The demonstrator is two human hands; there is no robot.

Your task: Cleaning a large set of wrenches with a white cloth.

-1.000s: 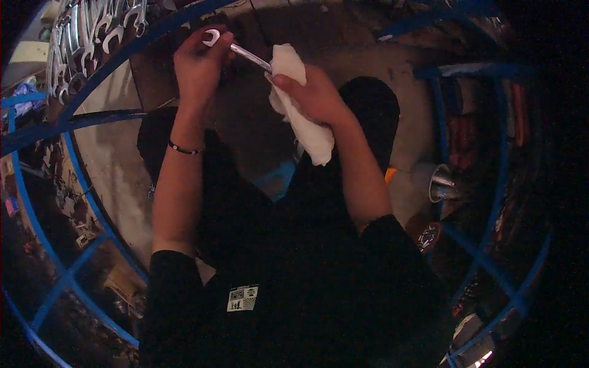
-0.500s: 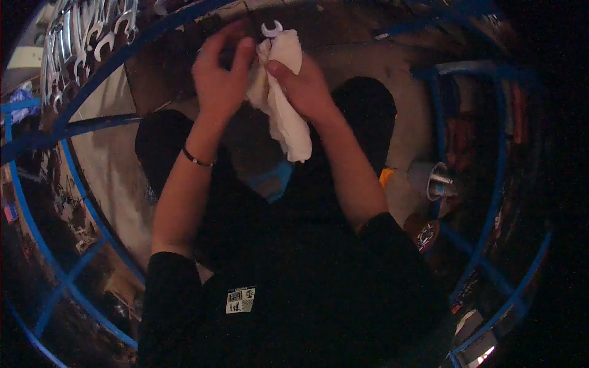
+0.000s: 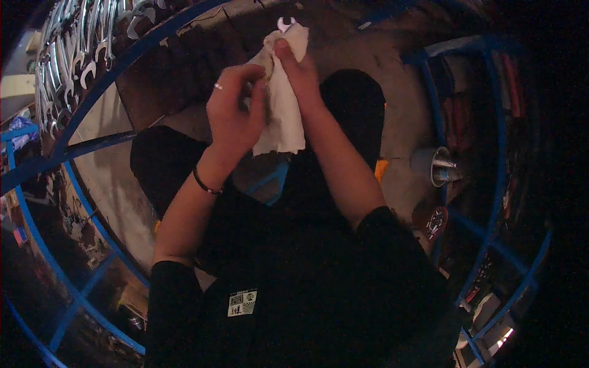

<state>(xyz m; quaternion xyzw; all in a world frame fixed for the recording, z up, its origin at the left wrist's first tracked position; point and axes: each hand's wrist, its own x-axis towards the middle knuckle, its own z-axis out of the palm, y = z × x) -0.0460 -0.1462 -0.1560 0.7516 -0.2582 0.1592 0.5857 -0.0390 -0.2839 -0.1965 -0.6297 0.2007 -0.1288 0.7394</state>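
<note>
My right hand [image 3: 299, 70] is closed round a white cloth [image 3: 282, 116] with a wrench [image 3: 286, 24] inside it. Only the wrench's open-ended jaw shows above the cloth; the rest is covered. The thumb presses the cloth from the front, and its loose part hangs down below. My left hand [image 3: 236, 107] is at the cloth's left edge, thumb and fingers curled in a pinch on it. A ring and a dark bracelet are on that hand and wrist.
Many shiny wrenches [image 3: 86, 55] hang in rows at the upper left, behind a blue metal bar [image 3: 116, 70]. A bucket [image 3: 438, 167] with metal pieces stands right of my knees. Blue-framed racks [image 3: 500, 122] run along the right, and more blue frames [image 3: 37, 227] stand at the left.
My left hand has come down and in to the cloth, its fingers closing at the edge. The cloth hangs wider. My right hand and the wrench have shifted slightly up and right.
</note>
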